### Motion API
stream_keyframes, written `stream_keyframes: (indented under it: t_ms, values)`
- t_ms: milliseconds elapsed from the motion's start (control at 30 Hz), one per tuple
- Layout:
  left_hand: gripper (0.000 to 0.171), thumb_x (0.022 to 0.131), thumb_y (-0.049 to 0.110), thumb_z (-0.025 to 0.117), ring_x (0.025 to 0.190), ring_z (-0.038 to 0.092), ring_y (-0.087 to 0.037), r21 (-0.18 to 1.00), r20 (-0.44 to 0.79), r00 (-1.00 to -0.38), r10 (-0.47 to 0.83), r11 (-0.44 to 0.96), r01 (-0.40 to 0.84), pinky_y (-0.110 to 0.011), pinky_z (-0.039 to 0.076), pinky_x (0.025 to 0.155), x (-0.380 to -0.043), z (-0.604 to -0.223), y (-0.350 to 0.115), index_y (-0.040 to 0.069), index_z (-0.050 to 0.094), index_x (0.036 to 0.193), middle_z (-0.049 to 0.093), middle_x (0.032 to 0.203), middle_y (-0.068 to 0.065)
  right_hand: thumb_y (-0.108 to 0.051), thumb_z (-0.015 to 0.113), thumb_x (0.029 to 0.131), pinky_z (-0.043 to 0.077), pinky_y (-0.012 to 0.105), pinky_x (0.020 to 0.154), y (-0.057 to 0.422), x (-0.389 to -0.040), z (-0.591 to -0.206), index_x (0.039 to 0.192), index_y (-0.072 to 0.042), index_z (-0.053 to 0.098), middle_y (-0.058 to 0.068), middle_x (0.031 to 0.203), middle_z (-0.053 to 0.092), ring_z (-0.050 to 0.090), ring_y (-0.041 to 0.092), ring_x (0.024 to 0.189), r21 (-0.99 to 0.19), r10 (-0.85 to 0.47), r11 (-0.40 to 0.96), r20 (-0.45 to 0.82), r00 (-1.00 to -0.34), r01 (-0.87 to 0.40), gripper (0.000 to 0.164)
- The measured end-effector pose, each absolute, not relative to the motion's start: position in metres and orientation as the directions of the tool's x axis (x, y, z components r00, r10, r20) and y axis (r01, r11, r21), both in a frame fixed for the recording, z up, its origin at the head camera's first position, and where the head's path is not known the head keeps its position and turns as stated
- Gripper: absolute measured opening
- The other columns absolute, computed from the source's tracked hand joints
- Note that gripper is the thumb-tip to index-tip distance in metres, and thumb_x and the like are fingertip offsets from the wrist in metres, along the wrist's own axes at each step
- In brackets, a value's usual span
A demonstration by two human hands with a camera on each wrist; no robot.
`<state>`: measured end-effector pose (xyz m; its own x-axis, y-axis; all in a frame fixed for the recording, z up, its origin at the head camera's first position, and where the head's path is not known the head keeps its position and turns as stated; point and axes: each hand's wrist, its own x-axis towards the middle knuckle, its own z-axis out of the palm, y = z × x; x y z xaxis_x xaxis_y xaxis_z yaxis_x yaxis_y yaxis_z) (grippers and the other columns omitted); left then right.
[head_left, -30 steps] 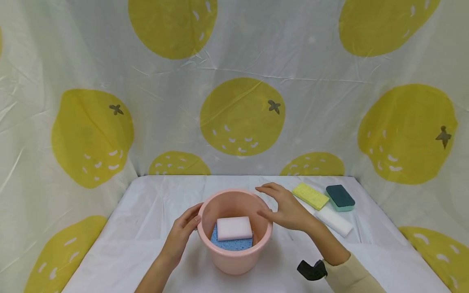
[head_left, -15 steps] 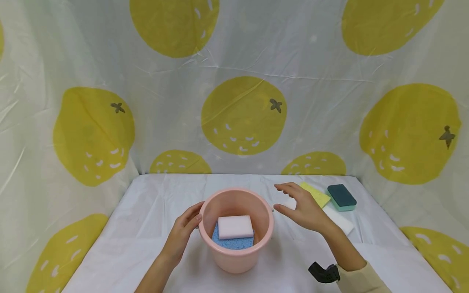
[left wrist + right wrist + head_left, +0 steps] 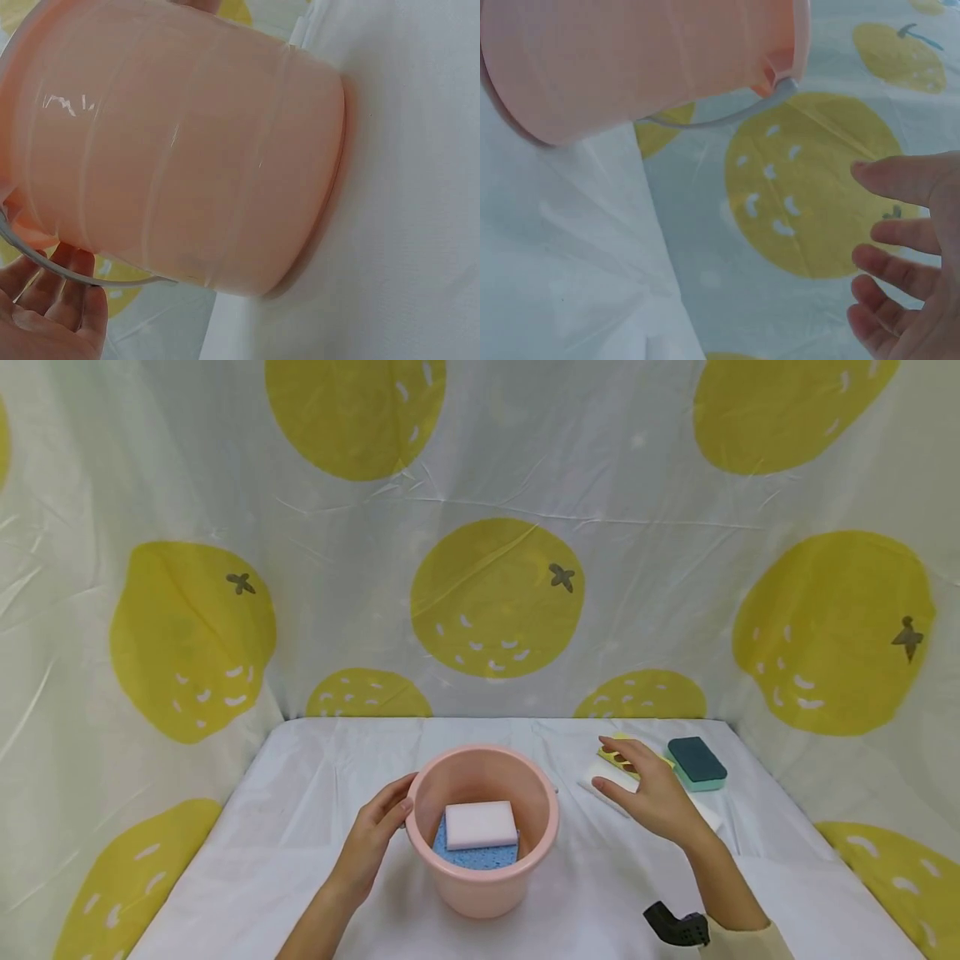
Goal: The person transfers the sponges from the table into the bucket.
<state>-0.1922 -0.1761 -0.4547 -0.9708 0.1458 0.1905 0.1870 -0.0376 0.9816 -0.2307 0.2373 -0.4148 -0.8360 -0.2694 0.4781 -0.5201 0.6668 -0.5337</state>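
Note:
A pink plastic bucket stands upright on the white cloth. Inside it, a pale pink sponge lies on a speckled blue sponge. My left hand holds the bucket's left side at the rim; in the left wrist view its fingers reach in beside the grey handle. To the right of the bucket, my right hand hangs with its fingers apart and nothing in them. It partly hides a yellow sponge and white sponges.
A sponge with a dark green top and lighter green body lies at the back right. Lemon-patterned curtains wall in the table at the back and both sides. A black device sits by my right wrist.
My right hand has moved away from the bucket's right rim, out to the right, over the white and yellow sponges. My left hand and the bucket stay where they were.

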Motion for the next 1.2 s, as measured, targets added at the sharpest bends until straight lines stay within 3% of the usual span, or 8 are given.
stream_keyframes:
  t_ms: [400, 667, 1000, 1200]
  values:
    - [0.045, 0.107, 0.017, 0.056, 0.127, 0.057, -0.022, 0.978, 0.207, -0.966, 0.153, -0.031, 0.205, -0.029, 0.044, 0.101, -0.192, -0.454, -0.177, 0.004, 0.052, 0.150, 0.058, 0.145, -0.014, -0.017, 0.082, 0.091, 0.051, 0.059, 0.091, 0.271, -0.234, -0.431, 0.144, 0.004, 0.054, 0.021, 0.129, 0.061, 0.059, 0.039, 0.113, -0.522, -0.224, 0.718, 0.453, -0.863, -0.461, 0.063]
    - [0.045, 0.107, 0.019, 0.056, 0.127, 0.057, -0.023, 0.978, 0.210, -0.965, 0.158, -0.018, 0.210, -0.029, 0.044, 0.101, -0.192, -0.454, -0.178, 0.005, 0.052, 0.150, 0.058, 0.146, -0.013, -0.017, 0.079, 0.093, 0.047, 0.060, 0.094, 0.299, -0.232, -0.445, 0.144, 0.006, 0.052, 0.024, 0.129, 0.059, 0.057, 0.040, 0.113, -0.560, -0.127, 0.742, 0.423, -0.897, -0.369, 0.063]
    - [0.045, 0.107, 0.020, 0.056, 0.126, 0.057, -0.023, 0.979, 0.204, -0.968, 0.150, -0.022, 0.203, -0.029, 0.044, 0.101, -0.192, -0.455, -0.177, 0.005, 0.053, 0.150, 0.059, 0.144, -0.013, -0.024, 0.077, 0.095, 0.043, 0.063, 0.098, 0.331, -0.231, -0.469, 0.147, 0.009, 0.046, 0.031, 0.133, 0.054, 0.052, 0.047, 0.118, -0.609, -0.010, 0.768, 0.299, -0.954, -0.199, 0.069]
    - [0.045, 0.107, 0.020, 0.056, 0.127, 0.057, -0.023, 0.979, 0.202, -0.967, 0.152, -0.019, 0.202, -0.030, 0.044, 0.102, -0.192, -0.455, -0.178, 0.005, 0.053, 0.150, 0.058, 0.145, -0.013, -0.038, 0.072, 0.098, 0.043, 0.068, 0.095, 0.348, -0.232, -0.485, 0.150, 0.008, 0.041, 0.034, 0.138, 0.048, 0.046, 0.052, 0.122, -0.604, 0.061, 0.795, 0.183, -0.981, -0.063, 0.077]
